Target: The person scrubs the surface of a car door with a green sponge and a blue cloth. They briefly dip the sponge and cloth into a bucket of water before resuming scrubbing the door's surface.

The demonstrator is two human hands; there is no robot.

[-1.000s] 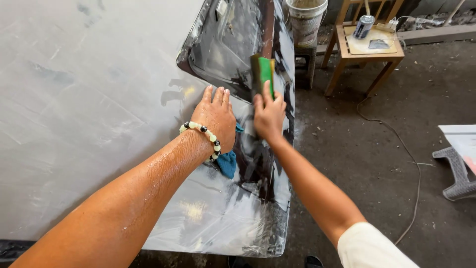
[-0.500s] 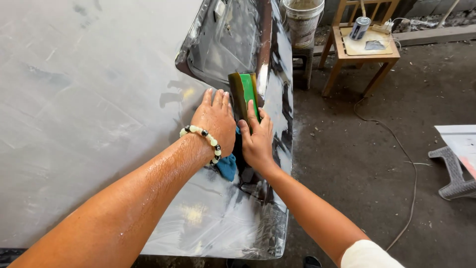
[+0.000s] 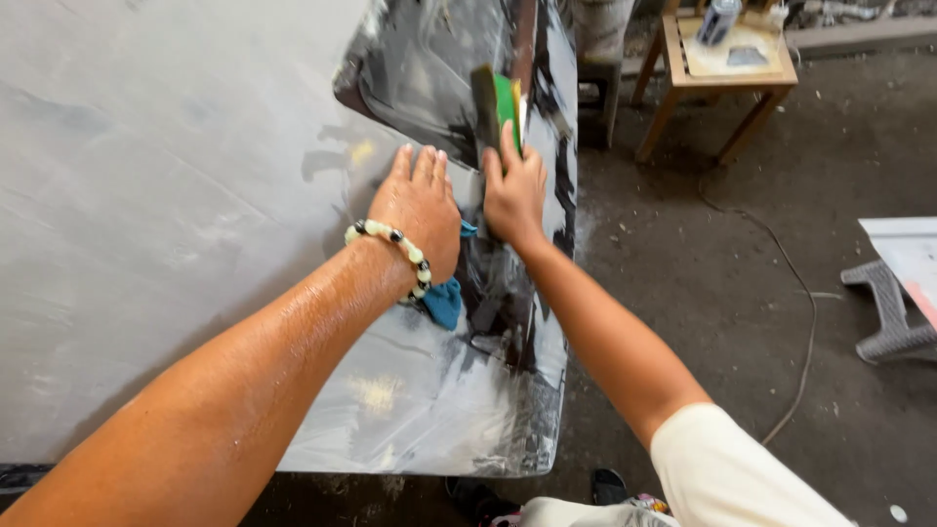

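Observation:
My right hand (image 3: 514, 191) grips a green sanding block (image 3: 496, 109) with a dark face, held on edge against the wet black part of a large grey panel (image 3: 176, 195). My left hand (image 3: 418, 210) lies flat on the panel right beside it, fingers spread, pressing on a blue cloth (image 3: 447, 298) that sticks out under the palm. A bead bracelet (image 3: 390, 244) is on that wrist. The black area under both hands is glossy and streaked with grey slurry.
A small wooden stool (image 3: 727, 68) with a can (image 3: 720, 18) on top stands at the back right on the concrete floor. A thin cable (image 3: 795, 303) runs across the floor. A grey plastic stool (image 3: 893, 312) sits at the right edge. A pale bucket is behind the panel.
My right hand with the sanding block slid toward me along the panel's dark edge, then back up a little. My left hand stayed flat on the blue cloth.

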